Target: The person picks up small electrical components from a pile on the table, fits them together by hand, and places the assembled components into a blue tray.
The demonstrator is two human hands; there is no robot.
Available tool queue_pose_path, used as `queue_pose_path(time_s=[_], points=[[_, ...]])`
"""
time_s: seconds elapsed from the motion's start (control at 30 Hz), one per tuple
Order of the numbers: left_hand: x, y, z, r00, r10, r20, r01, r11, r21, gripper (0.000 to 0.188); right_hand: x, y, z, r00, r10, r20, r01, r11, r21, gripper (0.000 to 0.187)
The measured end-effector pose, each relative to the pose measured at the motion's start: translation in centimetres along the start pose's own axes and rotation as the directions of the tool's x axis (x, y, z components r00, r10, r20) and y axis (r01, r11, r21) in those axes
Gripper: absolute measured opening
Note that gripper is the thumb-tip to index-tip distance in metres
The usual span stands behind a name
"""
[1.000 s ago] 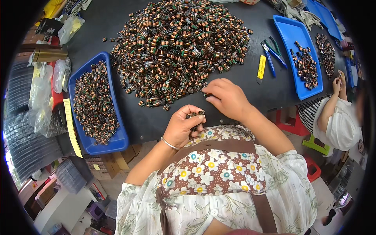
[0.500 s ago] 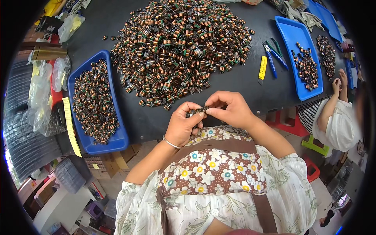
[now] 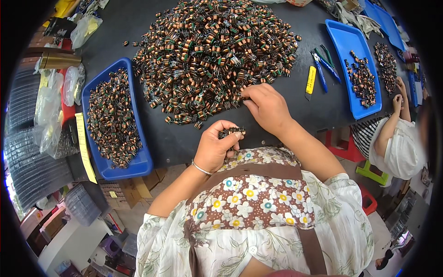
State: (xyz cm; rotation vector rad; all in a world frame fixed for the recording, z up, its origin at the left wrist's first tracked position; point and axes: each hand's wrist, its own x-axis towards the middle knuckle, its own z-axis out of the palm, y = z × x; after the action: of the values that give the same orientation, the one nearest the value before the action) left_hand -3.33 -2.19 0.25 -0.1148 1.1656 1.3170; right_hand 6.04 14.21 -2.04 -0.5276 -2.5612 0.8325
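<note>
A large heap of small copper-wound coils [image 3: 198, 55] with dark cores, green parts and thin metal leads lies on the black table. Close to the table's near edge, my left hand [image 3: 217, 145] is closed around several such coils [image 3: 233, 131], which show between thumb and curled fingers. My right hand [image 3: 268, 108] reaches to the heap's near right edge, its thumb and forefinger drawn together against the coils there. Whatever is between those fingertips is too small and covered to make out.
A deep blue tray [image 3: 146, 157] full of coils stands at left; a shallower blue tray [image 3: 357, 111] with fewer lies at right. Between heap and right tray are a yellow cutter [image 3: 310, 82], blue-handled nippers [image 3: 321, 76] and green-handled pliers [image 3: 328, 57]. Another person [image 3: 400, 147] sits far right.
My right hand has left my left hand and moved up and away to the heap's edge. My left hand stays in place, still holding its coils.
</note>
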Motion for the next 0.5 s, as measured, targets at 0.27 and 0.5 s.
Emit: queue_pose_path(time_s=[0.27,0.5], points=[[0.0,-0.1,-1.4,0.935,0.009,0.356,0.094,0.958,-0.27,0.012,-1.0,0.1,-1.5,0.885,0.304,0.352,-0.458,0.701,0.547,0.021],[0.6,-0.6,-1.5,0.84,0.021,0.542,0.164,0.943,-0.291,0.016,-1.3,0.1,-2.1,0.81,0.31,0.498,-0.587,0.455,0.67,0.022]])
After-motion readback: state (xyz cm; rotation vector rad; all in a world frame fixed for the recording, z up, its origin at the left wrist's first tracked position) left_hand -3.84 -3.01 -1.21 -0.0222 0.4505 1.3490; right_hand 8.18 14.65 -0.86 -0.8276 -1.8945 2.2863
